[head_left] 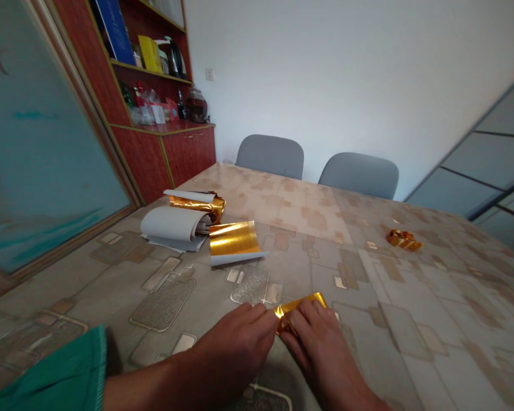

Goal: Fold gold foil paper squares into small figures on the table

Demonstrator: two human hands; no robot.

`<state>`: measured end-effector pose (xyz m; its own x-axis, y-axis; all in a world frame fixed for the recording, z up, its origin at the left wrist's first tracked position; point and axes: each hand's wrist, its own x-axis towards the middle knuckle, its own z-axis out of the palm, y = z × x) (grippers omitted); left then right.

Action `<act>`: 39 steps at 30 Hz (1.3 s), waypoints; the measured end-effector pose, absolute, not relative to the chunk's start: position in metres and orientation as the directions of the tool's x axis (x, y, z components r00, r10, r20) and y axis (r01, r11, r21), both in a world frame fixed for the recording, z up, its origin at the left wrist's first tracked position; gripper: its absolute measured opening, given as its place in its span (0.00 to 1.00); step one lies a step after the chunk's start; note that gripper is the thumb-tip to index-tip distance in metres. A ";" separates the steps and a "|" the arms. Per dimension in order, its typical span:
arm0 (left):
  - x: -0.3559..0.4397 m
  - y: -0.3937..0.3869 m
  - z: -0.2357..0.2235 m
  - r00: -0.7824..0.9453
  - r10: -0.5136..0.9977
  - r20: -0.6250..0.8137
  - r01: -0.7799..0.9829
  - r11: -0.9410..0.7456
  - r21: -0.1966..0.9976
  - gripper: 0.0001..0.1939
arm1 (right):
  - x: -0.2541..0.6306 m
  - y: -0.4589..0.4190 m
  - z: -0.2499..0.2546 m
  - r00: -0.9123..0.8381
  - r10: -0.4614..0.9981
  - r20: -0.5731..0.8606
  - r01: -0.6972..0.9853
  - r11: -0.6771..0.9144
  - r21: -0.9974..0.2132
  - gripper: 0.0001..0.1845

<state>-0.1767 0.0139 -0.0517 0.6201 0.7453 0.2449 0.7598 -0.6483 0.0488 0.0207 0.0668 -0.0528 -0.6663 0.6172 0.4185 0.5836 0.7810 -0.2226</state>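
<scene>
Near the front of the table, both my hands grip a piece of gold foil paper point(300, 302). My left hand point(244, 337) is closed on its left end, fingers curled in tightly. Over the lower right part of the paper, my right hand point(319, 337) is closed too, the fingers bent on it. Its top edge and upper right corner show above the knuckles; the rest is hidden. Farther back lies a curled gold sheet point(235, 240) with a white underside, beside a curled stack of white-backed paper point(171, 221).
Behind the stack rests more gold foil paper point(197, 202). A folded gold piece point(404, 240) sits at the right of the patterned table point(282, 200). Two grey chairs point(270, 155) stand at the far edge, and a red cabinet point(188, 154) at the back left.
</scene>
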 end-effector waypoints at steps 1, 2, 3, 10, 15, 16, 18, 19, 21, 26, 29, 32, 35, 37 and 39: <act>-0.177 0.013 -0.050 0.626 0.749 0.218 0.759 -0.649 0.051 0.11 | 0.022 0.066 -0.054 -0.670 0.610 0.424 0.577 0.787 -0.220 0.05; -0.177 0.012 -0.048 0.631 0.752 0.193 0.758 -0.650 0.055 0.12 | 0.024 0.065 -0.054 -0.670 0.608 0.426 0.576 0.788 -0.217 0.04; -0.177 0.011 -0.046 0.633 0.756 0.166 0.759 -0.648 0.064 0.13 | 0.025 0.065 -0.055 -0.668 0.610 0.426 0.581 0.785 -0.213 0.03; -0.180 0.008 -0.030 0.625 0.777 0.074 0.769 -0.629 0.108 0.16 | 0.025 0.062 -0.060 -0.681 0.581 0.445 0.624 0.779 -0.061 0.13; -0.180 0.009 -0.023 0.664 0.743 0.090 0.741 -0.669 0.055 0.22 | 0.028 0.064 -0.059 -0.697 0.563 0.444 0.612 0.790 -0.040 0.15; -0.181 0.009 -0.022 0.668 0.738 0.096 0.738 -0.674 0.044 0.22 | 0.028 0.065 -0.059 -0.700 0.566 0.436 0.611 0.790 -0.045 0.15; -0.182 0.009 -0.022 0.674 0.730 0.113 0.732 -0.680 0.030 0.21 | 0.028 0.066 -0.057 -0.702 0.572 0.424 0.610 0.790 -0.055 0.16; -0.183 0.009 -0.023 0.677 0.725 0.126 0.729 -0.684 0.023 0.21 | 0.028 0.066 -0.056 -0.703 0.572 0.423 0.610 0.790 -0.055 0.16; -0.185 0.010 -0.025 0.672 0.724 0.152 0.732 -0.681 0.006 0.21 | 0.028 0.067 -0.054 -0.707 0.569 0.421 0.609 0.792 -0.046 0.15; -0.188 0.005 -0.033 0.603 0.771 0.204 0.783 -0.621 0.037 0.17 | 0.030 0.067 -0.054 -0.713 0.575 0.400 0.615 0.787 -0.036 0.19; -0.189 0.000 -0.034 0.541 0.811 0.222 0.813 -0.572 0.106 0.23 | 0.030 0.067 -0.055 -0.711 0.591 0.381 0.621 0.782 -0.056 0.21; -0.191 -0.005 -0.030 0.498 0.847 0.184 0.839 -0.524 0.143 0.26 | 0.030 0.068 -0.055 -0.712 0.599 0.367 0.620 0.781 -0.072 0.22; -0.196 -0.008 -0.026 0.488 0.858 0.158 0.848 -0.509 0.149 0.27 | 0.031 0.069 -0.056 -0.719 0.595 0.358 0.611 0.788 -0.082 0.23; -0.200 -0.010 -0.026 0.467 0.870 0.157 0.860 -0.488 0.148 0.27 | 0.032 0.070 -0.056 -0.724 0.593 0.353 0.604 0.792 -0.092 0.23; -0.203 -0.012 -0.029 0.433 0.886 0.166 0.878 -0.456 0.143 0.27 | 0.033 0.071 -0.056 -0.721 0.594 0.356 0.600 0.793 -0.109 0.23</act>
<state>-0.2029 -0.0123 -0.0289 0.4331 0.8860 0.1656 0.8784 -0.4560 0.1429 0.0332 0.0705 -0.0556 -0.7212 0.5943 0.3560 0.5996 0.7929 -0.1089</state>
